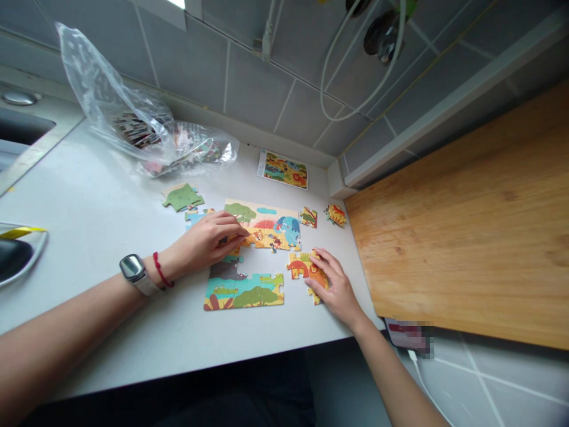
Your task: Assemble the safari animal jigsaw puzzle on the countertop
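Observation:
On the white counter, my left hand (211, 237) has its fingers pinched together at a leopard puzzle piece (256, 238), by the left end of a joined upper strip with an elephant (288, 230). The hand hides part of that area. Below it lies a joined crocodile section (246, 293), with a grey animal piece (226, 270) above its left side. My right hand (335, 290) rests its thumb and fingers across joined lion puzzle pieces (316, 274), to the right of a gap between the sections. A small loose piece (308, 217) lies beside the elephant.
Green puzzle pieces (182, 197) lie at the left, and a small pile (335, 214) at the right. A picture card (283, 169) and a clear plastic bag (151, 133) are at the back. A wooden board (466, 219) borders the right side; a sink (26, 130) is far left.

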The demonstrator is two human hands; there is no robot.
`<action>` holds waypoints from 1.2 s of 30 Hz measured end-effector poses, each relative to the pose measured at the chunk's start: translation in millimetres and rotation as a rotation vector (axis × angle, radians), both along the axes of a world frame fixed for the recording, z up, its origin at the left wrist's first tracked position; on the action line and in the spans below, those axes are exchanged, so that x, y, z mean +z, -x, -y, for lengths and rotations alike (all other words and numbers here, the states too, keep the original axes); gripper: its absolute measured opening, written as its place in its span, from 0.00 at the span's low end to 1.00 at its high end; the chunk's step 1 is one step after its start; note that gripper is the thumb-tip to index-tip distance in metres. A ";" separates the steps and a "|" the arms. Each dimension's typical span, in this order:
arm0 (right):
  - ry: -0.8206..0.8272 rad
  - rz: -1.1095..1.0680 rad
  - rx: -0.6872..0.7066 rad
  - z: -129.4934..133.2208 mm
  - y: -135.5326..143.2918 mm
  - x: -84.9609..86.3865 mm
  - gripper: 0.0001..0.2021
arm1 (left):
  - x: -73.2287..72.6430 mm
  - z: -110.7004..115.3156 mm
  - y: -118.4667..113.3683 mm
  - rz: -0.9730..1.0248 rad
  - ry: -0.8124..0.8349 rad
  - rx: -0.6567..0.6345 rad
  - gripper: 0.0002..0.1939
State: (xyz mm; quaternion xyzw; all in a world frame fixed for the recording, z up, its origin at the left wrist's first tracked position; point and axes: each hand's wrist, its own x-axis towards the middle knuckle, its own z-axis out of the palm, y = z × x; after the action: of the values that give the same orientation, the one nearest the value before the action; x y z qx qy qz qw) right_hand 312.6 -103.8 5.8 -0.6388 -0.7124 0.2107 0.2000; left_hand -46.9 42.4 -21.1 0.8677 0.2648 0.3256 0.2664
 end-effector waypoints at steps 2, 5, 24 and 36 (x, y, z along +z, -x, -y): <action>-0.028 0.020 -0.006 -1.6 3.6 1.5 0.22 | 0.4 0.0 -0.1 0.005 -0.001 0.001 0.12; -0.037 0.049 -0.006 -4.3 6.7 5.8 0.21 | 0.5 0.0 0.0 0.005 -0.003 0.000 0.12; -0.096 0.111 -0.005 -9.8 20.7 7.0 0.18 | 0.7 0.3 -0.4 0.030 0.010 0.006 0.12; -0.171 0.072 -0.010 -3.2 21.4 1.5 0.19 | 0.9 0.1 -0.4 0.020 0.011 0.005 0.13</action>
State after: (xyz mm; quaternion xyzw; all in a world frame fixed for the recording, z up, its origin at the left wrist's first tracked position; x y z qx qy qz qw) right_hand 291.1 -100.6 7.3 -0.6301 -0.7314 0.1251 0.2288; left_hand -46.5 42.4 -20.1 0.8623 0.2658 0.3337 0.2729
